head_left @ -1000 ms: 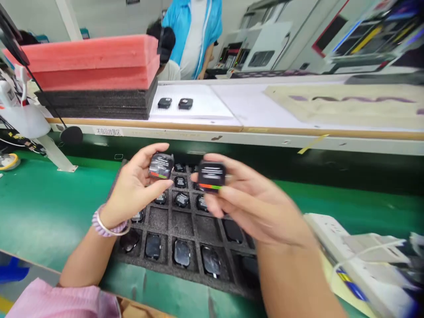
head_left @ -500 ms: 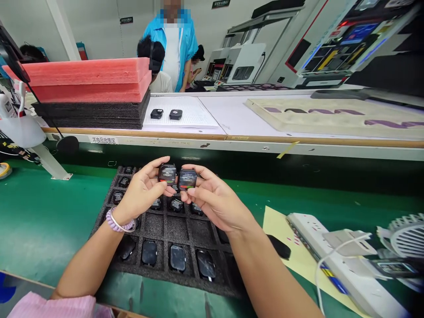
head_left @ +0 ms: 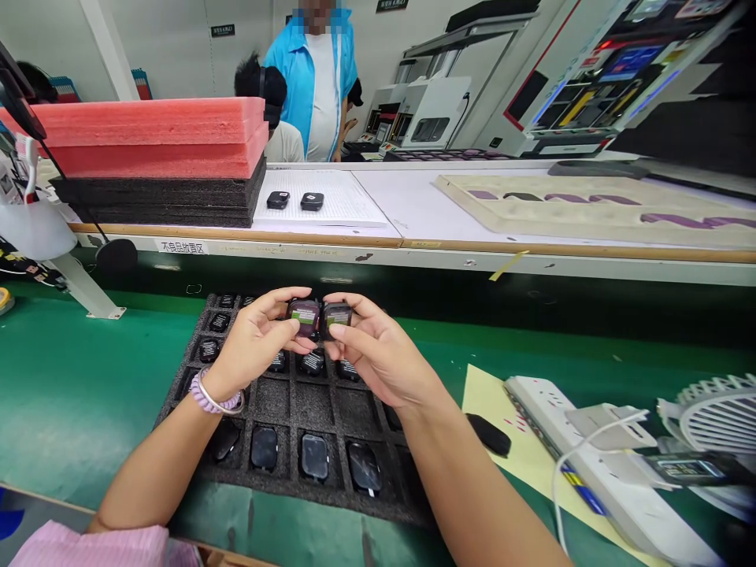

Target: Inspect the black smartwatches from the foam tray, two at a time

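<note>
My left hand (head_left: 253,342) pinches a small black square device (head_left: 305,317) between thumb and fingertips. My right hand (head_left: 378,350) grips a matching device (head_left: 337,319) the same way, and the two devices sit side by side, nearly touching. Each has a greenish strip across its face. Both hands hover above a dark foam tray (head_left: 272,399) with square compartments. Similar black devices lie in many compartments, and a few compartments hold nothing. My hands hide the tray's upper middle.
Two black devices (head_left: 294,201) lie on a white sheet on the raised shelf beyond, beside stacked red and black foam (head_left: 153,161). A power strip (head_left: 567,441) lies on yellow paper at right, with a fan (head_left: 717,417) beyond. Two people (head_left: 313,87) stand or sit past the shelf.
My hands have drawn together from a wider, blurred position, bringing the two devices side by side. The devices have tilted, so their faces now show greenish strips.
</note>
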The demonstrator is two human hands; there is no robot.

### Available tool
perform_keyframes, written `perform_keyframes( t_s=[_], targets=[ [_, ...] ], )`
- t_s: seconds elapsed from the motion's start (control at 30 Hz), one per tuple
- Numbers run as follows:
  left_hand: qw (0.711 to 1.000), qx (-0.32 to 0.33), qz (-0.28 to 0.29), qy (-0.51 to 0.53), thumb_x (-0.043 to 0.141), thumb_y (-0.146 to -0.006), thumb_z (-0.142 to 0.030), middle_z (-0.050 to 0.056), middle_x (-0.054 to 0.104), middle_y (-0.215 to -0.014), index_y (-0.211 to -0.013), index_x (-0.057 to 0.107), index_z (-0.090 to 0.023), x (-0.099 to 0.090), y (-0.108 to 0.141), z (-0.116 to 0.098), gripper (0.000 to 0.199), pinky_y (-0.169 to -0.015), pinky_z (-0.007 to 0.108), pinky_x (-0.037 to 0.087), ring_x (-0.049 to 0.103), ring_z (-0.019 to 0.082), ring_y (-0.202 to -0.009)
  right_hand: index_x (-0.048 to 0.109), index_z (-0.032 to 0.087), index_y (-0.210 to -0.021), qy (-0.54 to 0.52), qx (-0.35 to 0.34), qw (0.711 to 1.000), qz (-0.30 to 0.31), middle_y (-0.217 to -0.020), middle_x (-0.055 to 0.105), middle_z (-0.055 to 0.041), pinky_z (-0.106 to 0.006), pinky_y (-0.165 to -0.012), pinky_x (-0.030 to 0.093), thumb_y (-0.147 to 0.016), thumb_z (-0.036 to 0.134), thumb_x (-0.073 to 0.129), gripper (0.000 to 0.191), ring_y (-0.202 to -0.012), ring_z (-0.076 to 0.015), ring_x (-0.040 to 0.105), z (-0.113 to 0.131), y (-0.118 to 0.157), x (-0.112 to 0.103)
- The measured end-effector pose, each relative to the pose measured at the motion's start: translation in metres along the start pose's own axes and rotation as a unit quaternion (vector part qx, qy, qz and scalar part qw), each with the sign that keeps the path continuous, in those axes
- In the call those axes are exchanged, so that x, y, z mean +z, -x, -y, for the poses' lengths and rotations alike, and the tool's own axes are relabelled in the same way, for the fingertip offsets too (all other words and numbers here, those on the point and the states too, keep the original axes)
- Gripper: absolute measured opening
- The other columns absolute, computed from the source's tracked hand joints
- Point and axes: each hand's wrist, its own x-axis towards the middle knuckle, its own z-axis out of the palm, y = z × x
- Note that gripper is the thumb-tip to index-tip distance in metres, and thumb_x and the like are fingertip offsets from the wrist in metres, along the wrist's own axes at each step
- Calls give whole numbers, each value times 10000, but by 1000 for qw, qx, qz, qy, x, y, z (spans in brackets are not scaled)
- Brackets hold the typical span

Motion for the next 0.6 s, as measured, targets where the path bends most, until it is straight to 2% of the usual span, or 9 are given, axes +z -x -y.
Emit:
perform_keyframes(
  t_s=[0.2, 0.43, 0.6],
  targets=[
    [1000, -14, -11, 15, 626, -801, -204, 35, 702, -957, -1246, 604, -178, -2, -3, 2, 447, -670, 264, 649, 741, 167, -679, 600, 219, -1118, 7, 0, 1000, -3, -813, 611, 13, -257, -579, 435, -729, 246, 802, 439, -619, -126, 542, -3, 0, 1],
    [999, -23, -12, 26, 634, -790, -212, 47, 702, -973, -1246, 598, -182, -5, -6, 4, 459, -680, 279, 644, 735, 162, -677, 585, 229, -1138, 18, -2, 1000, 1, -830, 618, 9, -268, -580, 450, -733, 276, 807, 465, -627, -135, 550, -6, -4, 0],
    [999, -6, -14, 41, 651, -784, -214, 44, 674, -1048, -1212, 618, -179, -7, -7, 5, 431, -690, 271, 632, 725, 143, -672, 621, 233, -1116, -28, 2, 1000, 1, -838, 642, -4, -269, -583, 480, -779, 474, 835, 466, -622, -139, 581, -6, -7, -1]
  ],
)
